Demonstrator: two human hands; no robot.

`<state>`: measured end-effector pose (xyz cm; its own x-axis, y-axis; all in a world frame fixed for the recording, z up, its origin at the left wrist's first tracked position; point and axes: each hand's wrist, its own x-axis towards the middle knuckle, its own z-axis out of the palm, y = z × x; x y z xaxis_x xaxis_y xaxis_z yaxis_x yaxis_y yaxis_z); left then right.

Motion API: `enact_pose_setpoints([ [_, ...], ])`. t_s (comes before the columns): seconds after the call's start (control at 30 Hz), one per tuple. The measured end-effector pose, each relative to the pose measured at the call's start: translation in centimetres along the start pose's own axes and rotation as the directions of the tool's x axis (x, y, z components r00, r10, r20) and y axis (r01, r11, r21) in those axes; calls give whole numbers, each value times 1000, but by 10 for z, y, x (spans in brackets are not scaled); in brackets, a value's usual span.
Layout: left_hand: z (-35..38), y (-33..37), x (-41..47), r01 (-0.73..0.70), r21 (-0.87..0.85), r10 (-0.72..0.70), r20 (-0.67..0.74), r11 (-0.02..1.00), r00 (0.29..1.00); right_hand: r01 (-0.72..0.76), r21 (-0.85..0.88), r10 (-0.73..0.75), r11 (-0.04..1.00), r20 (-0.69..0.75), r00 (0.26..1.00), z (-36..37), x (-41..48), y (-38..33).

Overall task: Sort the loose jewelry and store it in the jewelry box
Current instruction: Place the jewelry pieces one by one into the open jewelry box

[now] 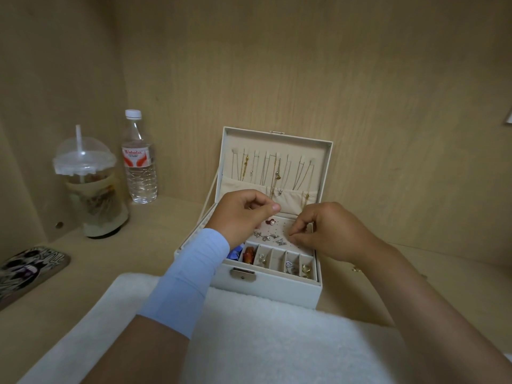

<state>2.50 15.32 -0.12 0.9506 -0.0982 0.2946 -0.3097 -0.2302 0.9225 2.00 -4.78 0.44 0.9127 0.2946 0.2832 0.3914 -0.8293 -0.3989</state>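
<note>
On the jewelry box's (291, 293) far holed pad (277, 225), right hand (332, 231) fingers are being pinched, left hand (241, 217) fingers curled; what is held cannot be told. It could be dropped by a slip.

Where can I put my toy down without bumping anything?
Bare wood lies between the bottle and the box, and between the phone and the towel. Right of the box is mostly bare too, bar one small gold piece. It is crowded in the box, under the left hand and right hand, and round the cup.
</note>
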Motion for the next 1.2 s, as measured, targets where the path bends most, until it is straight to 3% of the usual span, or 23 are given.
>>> enact_pose_setpoints([
  [0.23, 2, -3, 0, 18, 5, -18, 41, 1000, 999, 54, -117, -53, 992, 19, 998, -3, 0, -3],
  [0.47, 3, -3, 1, 14, 9, -14, 43, 1000, 999, 41, -115, -41, 992, 3, 999, 2, -1, -6],
  [0.6, 4, -3, 1, 9, 12, -9, 51, 1000, 999, 31, -99, -23, 995, 73, 997, 0, -1, -4],
  [0.77, 6, -3, 1, 14, -3, -13, 82, 1000, 997, -58, 64, 51, 996, 110, 993, 0, 2, 4],
  [0.9, 9, 0, -2, 12, -27, -9, 107, 1000, 994, -49, 253, 62, 966, -42, 997, -6, 4, 5],
  [1.0, 12, 3, -3, 12, -66, -5, 106, 998, 994, 16, 472, 39, 881, -106, 994, -19, 2, -6],
  [1.2, 16, 6, -4, 52, -131, -37, 115, 990, 993, 97, 508, -9, 856, -172, 985, -22, -2, -20],
])
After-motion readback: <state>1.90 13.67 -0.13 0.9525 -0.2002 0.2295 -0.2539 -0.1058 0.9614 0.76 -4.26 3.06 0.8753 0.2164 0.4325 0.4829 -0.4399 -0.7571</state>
